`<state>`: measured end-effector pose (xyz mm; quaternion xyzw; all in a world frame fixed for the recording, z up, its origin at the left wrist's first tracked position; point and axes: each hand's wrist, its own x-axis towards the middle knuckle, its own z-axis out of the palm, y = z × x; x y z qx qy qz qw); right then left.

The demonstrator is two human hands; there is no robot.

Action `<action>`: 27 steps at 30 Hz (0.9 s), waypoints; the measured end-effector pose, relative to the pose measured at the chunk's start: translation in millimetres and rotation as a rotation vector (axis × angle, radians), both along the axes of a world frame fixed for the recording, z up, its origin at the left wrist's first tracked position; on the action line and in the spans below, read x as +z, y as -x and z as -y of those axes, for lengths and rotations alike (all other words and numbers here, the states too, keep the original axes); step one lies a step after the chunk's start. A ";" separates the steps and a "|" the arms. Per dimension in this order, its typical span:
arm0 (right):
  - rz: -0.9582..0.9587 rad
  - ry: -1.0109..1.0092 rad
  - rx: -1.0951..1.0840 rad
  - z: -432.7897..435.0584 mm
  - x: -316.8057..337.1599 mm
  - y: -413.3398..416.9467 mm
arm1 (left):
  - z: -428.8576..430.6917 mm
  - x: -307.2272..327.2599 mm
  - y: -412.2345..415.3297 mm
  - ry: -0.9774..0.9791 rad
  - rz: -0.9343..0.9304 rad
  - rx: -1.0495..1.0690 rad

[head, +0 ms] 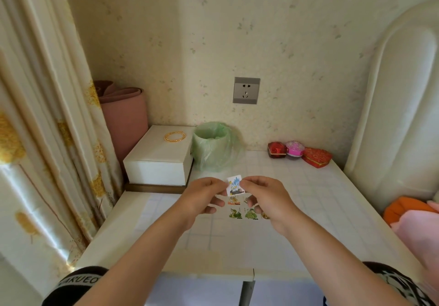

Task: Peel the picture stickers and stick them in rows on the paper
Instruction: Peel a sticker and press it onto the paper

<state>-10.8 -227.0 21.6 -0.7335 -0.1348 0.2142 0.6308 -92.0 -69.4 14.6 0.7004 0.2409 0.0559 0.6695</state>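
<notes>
**Blue-creature sticker pinched between both hands, above the rows**

The sticker piece [235, 185], a small white rectangle printed with a blue creature, is held in the air over the table [332, 187]; its long axis stands roughly upright, tipped a little to the left. The left hand [206, 194] pinches its left edge between thumb and forefinger; the right hand [263, 198] pinches its right edge near the top, the other fingers of both hands curled under. Whether the backing has begun to part from the picture cannot be told.

The paper [154, 213] lies flat on the table below the hands and slightly nearer the person; on it show a deer sticker [234, 201] and, in the row beneath, a green dragon sticker [235, 213] and a second green sticker [250, 214]; more are partly hidden by the right hand. So the place to stick lies down and towards the person from the grip, and both hands are about equally near it; which slot is free is hidden. My judgement is that this is the peeling step, with placing to come.

Beyond the hands a small bin lined with a green bag [213, 146] stands just beside a closed white box [161, 160]; what is in the bin I cannot make out; gold bangles [175, 136] rest on the box lid.
</notes>
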 end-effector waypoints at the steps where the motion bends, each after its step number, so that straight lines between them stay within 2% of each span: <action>1: -0.035 -0.004 0.004 1.4 -1.6 -0.3 | 2.8 -1.5 1.9 -0.032 0.007 -0.004; 4: -0.048 0.042 0.012 2.4 -6.3 -2.0 | 7.5 -7.5 4.1 -0.101 0.017 0.024; 11: 0.139 0.185 -0.029 -1.8 -19.2 -4.9 | 9.4 -21.3 3.3 -0.258 -0.009 -0.007; 17: 0.223 0.182 0.041 -0.9 -26.7 -13.5 | 5.9 -28.3 -0.5 -0.326 -0.015 -0.036; 23: 0.172 0.215 0.078 -0.3 -32.9 -20.5 | 2.3 -37.1 -7.4 -0.361 -0.024 -0.046; 25: 0.144 0.227 0.030 0.5 -34.3 -24.3 | 0.5 -41.4 -10.4 -0.470 -0.026 -0.046; 27: 0.124 0.257 -0.025 2.5 -36.6 -30.1 | -2.2 -47.3 -12.1 -0.695 -0.039 -0.097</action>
